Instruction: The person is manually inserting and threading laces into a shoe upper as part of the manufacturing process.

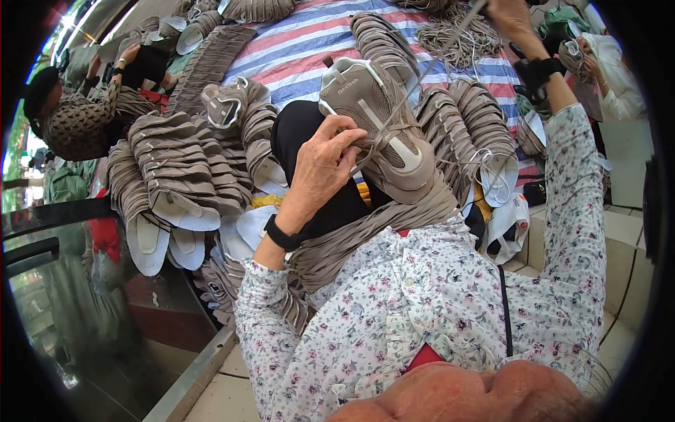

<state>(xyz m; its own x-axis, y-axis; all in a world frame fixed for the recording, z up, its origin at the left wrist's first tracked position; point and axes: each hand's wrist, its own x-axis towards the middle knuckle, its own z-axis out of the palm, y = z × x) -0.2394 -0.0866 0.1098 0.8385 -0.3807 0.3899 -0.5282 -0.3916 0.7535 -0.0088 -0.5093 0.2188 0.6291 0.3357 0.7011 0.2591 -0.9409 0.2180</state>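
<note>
A taupe shoe upper (383, 105) with mesh panels and pale trim lies across my lap, over dark trousers. Beside its lacing area, my left hand (327, 158) has thumb and fingers pinched together on a taupe shoelace (399, 112). From the upper, one end of that lace runs taut up to the right. My right hand (512, 20), raised at the top edge and partly cut off there, grips this end with bent fingers. A thick bundle of loose laces (373, 228) lies over my lap below the upper.
Stacked shoe uppers (169, 165) stand at left, and more stacked uppers (467, 123) at right. A striped sheet (295, 53) spreads ahead, holding a lace heap (460, 35). Another person (84, 119) sits at far left; a white sleeve (615, 77) shows at far right. A glass panel (91, 302) stands at lower left.
</note>
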